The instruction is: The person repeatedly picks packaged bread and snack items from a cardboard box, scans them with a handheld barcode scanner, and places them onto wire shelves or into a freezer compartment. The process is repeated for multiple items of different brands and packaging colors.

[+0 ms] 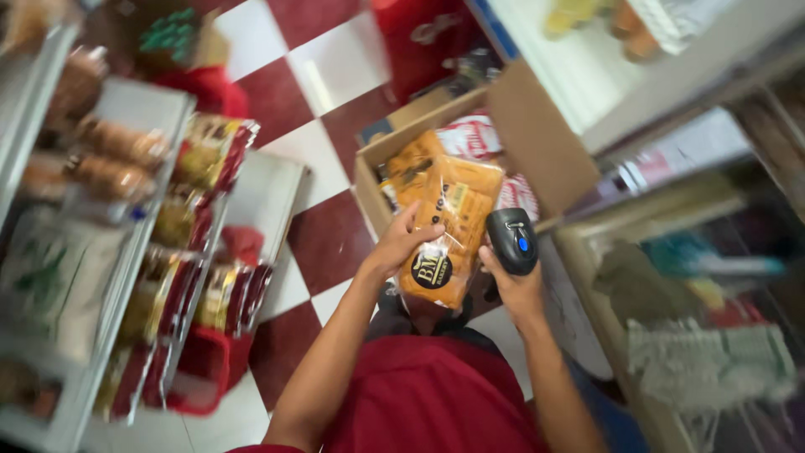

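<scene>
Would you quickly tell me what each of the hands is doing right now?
Left hand: closed on a clear orange bread packet.
Right hand: closed around a dark handheld scanner.

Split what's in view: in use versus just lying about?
In use: left hand holding bagged bread; right hand holding scanner; open cardboard box of more packets.
Lying about: shelf packets, red basket, hanging mops.

Your left hand [401, 245] hiding the bread bag's [449, 231] edge, your scanner's [512, 240] grip buried in your right hand [516, 285], shelf packets [180, 277] blurred, box [537, 143] contents half covered
</scene>
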